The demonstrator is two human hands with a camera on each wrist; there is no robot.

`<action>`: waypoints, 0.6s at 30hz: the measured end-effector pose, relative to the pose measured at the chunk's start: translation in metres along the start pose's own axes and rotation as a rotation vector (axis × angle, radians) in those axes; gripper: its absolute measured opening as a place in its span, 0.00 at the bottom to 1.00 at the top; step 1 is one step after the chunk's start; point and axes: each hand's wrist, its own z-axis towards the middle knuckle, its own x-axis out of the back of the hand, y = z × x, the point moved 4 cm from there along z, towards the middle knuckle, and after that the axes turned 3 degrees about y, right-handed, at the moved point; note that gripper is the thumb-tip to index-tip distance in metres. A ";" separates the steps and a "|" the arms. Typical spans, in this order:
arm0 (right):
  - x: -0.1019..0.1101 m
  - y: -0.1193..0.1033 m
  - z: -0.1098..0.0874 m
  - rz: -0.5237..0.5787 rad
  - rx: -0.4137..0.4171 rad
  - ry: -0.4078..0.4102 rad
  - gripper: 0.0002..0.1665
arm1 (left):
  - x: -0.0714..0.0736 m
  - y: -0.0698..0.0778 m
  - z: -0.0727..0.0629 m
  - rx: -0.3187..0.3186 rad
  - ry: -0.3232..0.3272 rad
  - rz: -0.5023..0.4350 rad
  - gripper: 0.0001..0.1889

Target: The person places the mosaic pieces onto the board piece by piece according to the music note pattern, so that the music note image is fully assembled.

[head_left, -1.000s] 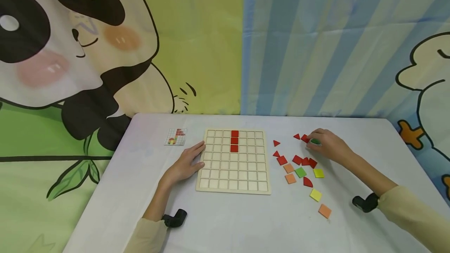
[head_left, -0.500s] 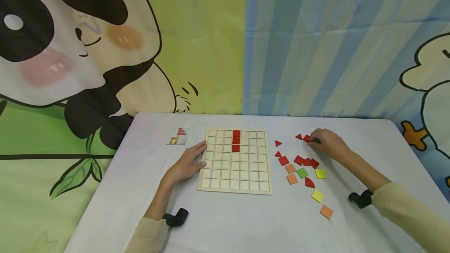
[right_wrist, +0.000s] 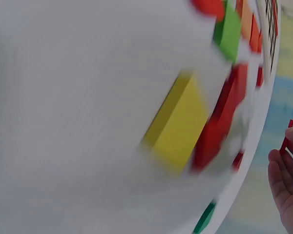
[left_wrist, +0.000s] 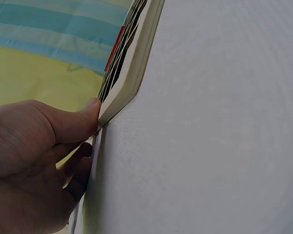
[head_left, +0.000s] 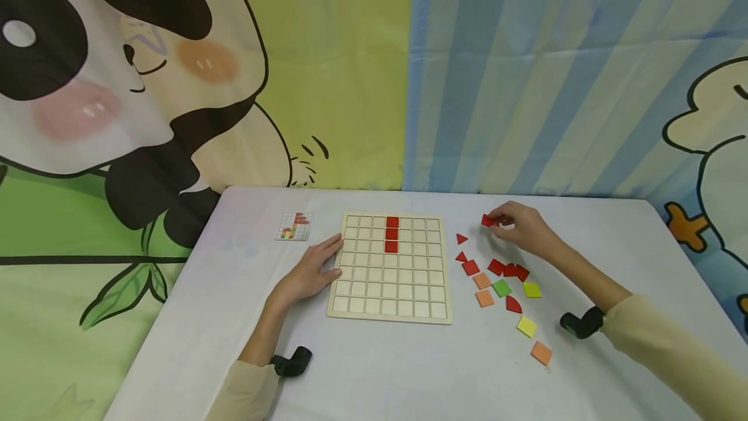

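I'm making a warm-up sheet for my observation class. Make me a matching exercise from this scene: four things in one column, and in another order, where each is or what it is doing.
Things
1. left hand
2. picture card
3. right hand
4. three red squares

Places and states
A. pinching a red piece
B. set in the grid board
C. lying on the table, left of the board
D. touching the board's left edge

Right pairs: 1-D, 2-C, 3-A, 4-B
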 end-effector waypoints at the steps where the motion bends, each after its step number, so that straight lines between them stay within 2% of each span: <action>1: -0.005 -0.010 0.004 0.005 0.041 -0.008 0.14 | 0.000 0.000 0.000 0.001 -0.001 -0.002 0.35; 5: -0.032 -0.050 0.021 0.012 0.183 -0.067 0.12 | 0.000 0.000 0.000 0.000 -0.005 -0.008 0.35; 9: -0.058 -0.078 0.042 0.024 0.240 -0.135 0.13 | 0.000 0.000 0.000 0.001 -0.004 -0.013 0.35; 13: -0.079 -0.089 0.058 0.030 0.252 -0.182 0.13 | 0.000 -0.001 -0.001 -0.001 -0.004 -0.018 0.35; 18: -0.094 -0.091 0.066 -0.010 0.289 -0.202 0.13 | 0.001 0.000 -0.001 -0.006 -0.004 -0.003 0.35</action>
